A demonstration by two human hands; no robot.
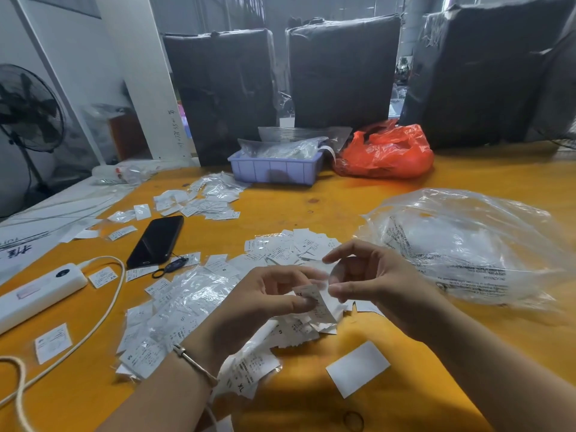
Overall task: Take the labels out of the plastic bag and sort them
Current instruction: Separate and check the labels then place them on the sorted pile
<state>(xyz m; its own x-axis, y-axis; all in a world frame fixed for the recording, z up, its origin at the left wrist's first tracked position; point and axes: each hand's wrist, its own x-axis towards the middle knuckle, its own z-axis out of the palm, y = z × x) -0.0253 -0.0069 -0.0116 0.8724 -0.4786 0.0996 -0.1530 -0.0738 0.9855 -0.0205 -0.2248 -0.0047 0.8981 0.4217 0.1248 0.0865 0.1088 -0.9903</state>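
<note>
My left hand (265,294) pinches a small white size label (318,302) between thumb and fingers above the table. My right hand (371,275) meets it from the right, its fingertips pinching a small clear sleeve (324,277) at the label's top. Under both hands lies a heap of loose white labels (290,247), some in clear sleeves (187,294). A second heap of labels (205,198) lies farther back on the left. A large crumpled clear plastic bag (461,244) rests on the table just right of my right hand.
On the yellow table (343,194) stand a lilac tray (274,169) with clear bags and an orange plastic bag (386,154) at the back. A black phone (156,241), a white power bank (37,291) with its cable and a blank white card (358,367) lie nearby.
</note>
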